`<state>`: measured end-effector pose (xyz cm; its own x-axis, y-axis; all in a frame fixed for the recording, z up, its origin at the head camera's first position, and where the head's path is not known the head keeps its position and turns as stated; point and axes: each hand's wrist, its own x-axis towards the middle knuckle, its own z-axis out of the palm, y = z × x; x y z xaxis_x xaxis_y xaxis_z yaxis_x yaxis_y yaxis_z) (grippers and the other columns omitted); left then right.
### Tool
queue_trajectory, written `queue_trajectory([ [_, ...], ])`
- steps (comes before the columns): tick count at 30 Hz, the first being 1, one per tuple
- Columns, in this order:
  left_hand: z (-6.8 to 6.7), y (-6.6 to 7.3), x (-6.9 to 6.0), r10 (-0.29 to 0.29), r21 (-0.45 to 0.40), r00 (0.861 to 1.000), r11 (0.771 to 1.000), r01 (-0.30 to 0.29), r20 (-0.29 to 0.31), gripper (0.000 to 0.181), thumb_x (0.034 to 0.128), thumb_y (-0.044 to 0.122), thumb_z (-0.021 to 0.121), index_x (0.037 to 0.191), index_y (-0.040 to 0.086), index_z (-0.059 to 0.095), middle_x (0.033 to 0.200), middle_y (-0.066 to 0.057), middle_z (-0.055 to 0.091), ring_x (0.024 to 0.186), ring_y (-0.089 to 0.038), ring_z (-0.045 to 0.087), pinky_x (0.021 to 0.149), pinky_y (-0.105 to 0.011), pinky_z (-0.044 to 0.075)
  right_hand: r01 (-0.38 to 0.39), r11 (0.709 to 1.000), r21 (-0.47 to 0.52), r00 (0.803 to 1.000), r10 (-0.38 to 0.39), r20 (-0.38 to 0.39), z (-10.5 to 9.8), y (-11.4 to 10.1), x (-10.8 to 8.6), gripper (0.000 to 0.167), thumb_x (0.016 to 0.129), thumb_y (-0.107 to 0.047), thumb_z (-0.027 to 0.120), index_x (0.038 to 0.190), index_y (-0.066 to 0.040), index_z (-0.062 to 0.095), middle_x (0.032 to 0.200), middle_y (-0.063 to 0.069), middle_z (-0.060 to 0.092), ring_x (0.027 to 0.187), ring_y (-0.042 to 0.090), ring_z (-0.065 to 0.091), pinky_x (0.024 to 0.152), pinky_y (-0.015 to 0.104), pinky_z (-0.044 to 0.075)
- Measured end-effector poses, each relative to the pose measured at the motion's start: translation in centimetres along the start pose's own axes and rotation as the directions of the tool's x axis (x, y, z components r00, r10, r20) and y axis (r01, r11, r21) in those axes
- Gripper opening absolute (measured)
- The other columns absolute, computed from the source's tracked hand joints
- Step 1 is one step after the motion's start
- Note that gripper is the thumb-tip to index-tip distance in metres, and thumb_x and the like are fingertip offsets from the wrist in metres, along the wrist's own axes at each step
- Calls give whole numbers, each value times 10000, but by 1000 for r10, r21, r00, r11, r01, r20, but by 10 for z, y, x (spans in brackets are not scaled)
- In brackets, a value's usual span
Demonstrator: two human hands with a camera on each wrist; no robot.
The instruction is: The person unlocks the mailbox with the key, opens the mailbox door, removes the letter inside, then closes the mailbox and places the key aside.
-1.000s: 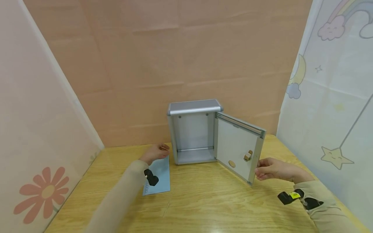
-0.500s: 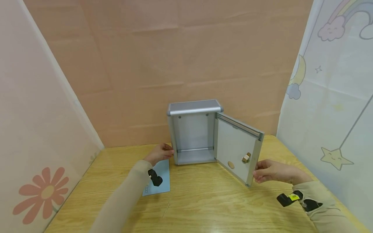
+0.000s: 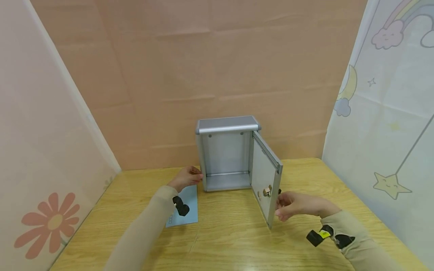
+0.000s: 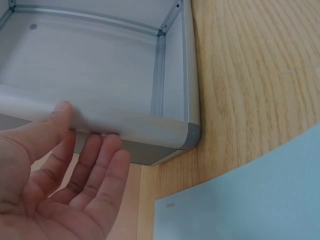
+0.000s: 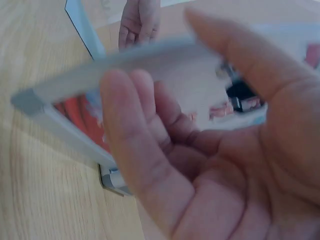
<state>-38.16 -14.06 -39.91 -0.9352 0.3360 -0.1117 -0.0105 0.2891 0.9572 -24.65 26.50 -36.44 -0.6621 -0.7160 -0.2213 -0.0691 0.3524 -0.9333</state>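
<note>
An upright silver box [image 3: 228, 123] faces forward with its hinged door [image 3: 266, 177] swung out to the right. My left hand [image 3: 184, 178] grips the box's left side; in the left wrist view the thumb lies on the frame [image 4: 155, 129] and the fingers curl behind it. At the door's free edge, my right hand [image 3: 300, 205] touches the outer side. The right wrist view shows its fingers [image 5: 125, 120] against the door frame [image 5: 70, 80], thumb spread away from them. Blue paper [image 3: 190, 205] lies partly beneath my left forearm.
The box stands at the back of the wooden table [image 3: 230, 241], near a peach cloth backdrop [image 3: 210, 67]. Patterned cloths hang at the left [image 3: 51, 131] and right [image 3: 383, 131]. A metal lock [image 3: 268, 191] projects from the door.
My left hand has moved right from above the paper onto the box's side. The door has swung partway inward, to the left, along with my right hand.
</note>
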Motion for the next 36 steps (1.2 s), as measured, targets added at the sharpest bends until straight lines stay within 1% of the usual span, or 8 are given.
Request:
queue_trajectory([
  [5, 1, -1, 1, -5, 4, 1000, 1000, 5, 2, 305, 954, 97, 609, 1168, -98, 512, 1071, -176, 613, 1095, -441, 566, 1014, -494, 464, 73, 994, 84, 993, -80, 87, -7, 3, 5, 284, 1043, -153, 430, 1169, 101, 431, 1027, 92, 574, 937, 149, 624, 852, 353, 562],
  [9, 2, -2, 1, -8, -1, 1000, 1000, 8, -3, 287, 953, 95, 610, 1152, -91, 519, 1042, -148, 614, 1093, -436, 569, 1014, -493, 464, 115, 977, 177, 983, -138, 123, -9, 2, 12, 330, 1084, -204, 282, 1173, 59, 460, 1034, 80, 605, 945, 138, 640, 861, 334, 559],
  [15, 2, -1, 1, -9, 3, 1000, 1000, 9, -26, 267, 953, 89, 610, 1139, -86, 529, 1026, -147, 621, 992, -318, 621, 1001, -489, 476, 114, 973, 199, 982, -141, 125, 2, -9, 34, 300, 1080, -218, 303, 1101, 5, 503, 955, 32, 597, 886, 124, 638, 827, 308, 565],
  [23, 5, 6, -3, -32, 37, 999, 999, 34, -42, 313, 950, 118, 622, 1177, -76, 530, 1095, -184, 614, 1027, -305, 632, 957, -422, 519, 80, 962, 262, 984, -118, 132, 18, -22, 62, 322, 1077, -252, 311, 1086, -4, 517, 938, 30, 610, 871, 104, 637, 827, 271, 564],
  [26, 5, 5, -3, -34, 33, 998, 999, 35, -44, 304, 951, 113, 619, 1170, -76, 527, 1099, -190, 621, 1037, -333, 625, 946, -416, 524, 75, 960, 269, 987, -110, 117, 24, -27, 75, 344, 1073, -259, 324, 1102, 27, 512, 939, 38, 613, 862, 100, 636, 825, 260, 562],
  [31, 4, 4, -2, -28, 15, 999, 999, 29, -37, 295, 960, 108, 604, 1170, -78, 516, 1110, -200, 619, 1070, -385, 603, 955, -424, 517, 64, 955, 291, 994, -88, 71, 31, -34, 99, 425, 1069, -243, 345, 1167, 146, 485, 920, 43, 628, 838, 107, 651, 802, 250, 567],
  [33, 4, 3, -3, -26, 8, 999, 1000, 27, -38, 288, 961, 102, 601, 1167, -80, 515, 1105, -199, 615, 1067, -387, 603, 956, -428, 516, 65, 953, 297, 995, -85, 53, 33, -36, 108, 458, 1067, -235, 349, 1198, 191, 459, 910, 37, 635, 835, 113, 656, 800, 253, 568],
  [36, 4, 3, -3, -26, 7, 999, 1000, 26, -45, 278, 957, 98, 605, 1154, -78, 518, 1086, -190, 617, 1043, -365, 614, 950, -425, 521, 66, 951, 303, 996, -79, 30, 36, -40, 120, 460, 1064, -223, 355, 1221, 203, 434, 906, 30, 641, 838, 118, 658, 808, 260, 568],
])
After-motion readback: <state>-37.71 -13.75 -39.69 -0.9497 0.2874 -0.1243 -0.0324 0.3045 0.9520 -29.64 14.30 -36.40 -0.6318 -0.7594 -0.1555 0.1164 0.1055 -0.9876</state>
